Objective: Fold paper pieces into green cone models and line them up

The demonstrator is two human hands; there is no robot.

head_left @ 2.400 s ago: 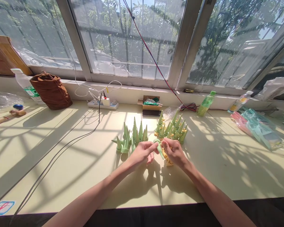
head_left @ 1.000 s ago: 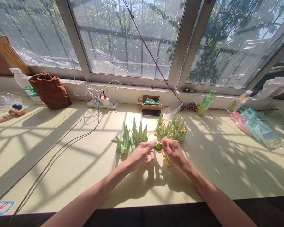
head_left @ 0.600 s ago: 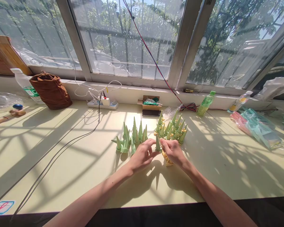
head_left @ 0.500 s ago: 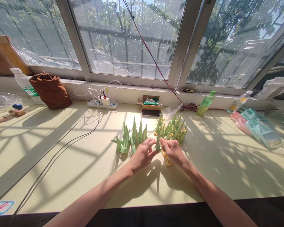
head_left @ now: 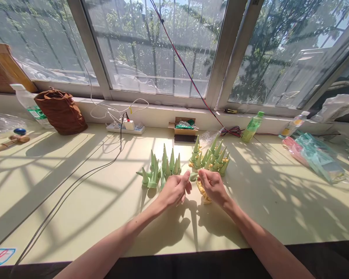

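Observation:
My left hand (head_left: 173, 190) and my right hand (head_left: 213, 186) meet over the pale table (head_left: 75, 193), both pinching one small green cone (head_left: 193, 176) between their fingertips. Just behind my left hand stands a cluster of plain green cones (head_left: 163, 167). Behind my right hand a second cluster of green cones on yellow bases (head_left: 211, 158) stands upright. A few yellow pieces (head_left: 203, 192) lie under my right hand, partly hidden by it.
At the back are a brown bag (head_left: 61, 111), a power strip (head_left: 127, 127) with cables, a small cardboard box (head_left: 184, 128), a green bottle (head_left: 251, 127) and plastic packets (head_left: 320, 157) at the right. A wooden toy (head_left: 8, 140) lies far left. Windows run along the back.
The green cone, upright between my fingertips half a second ago, now lies tilted toward me and looks shorter. Both hands stay in place over the table.

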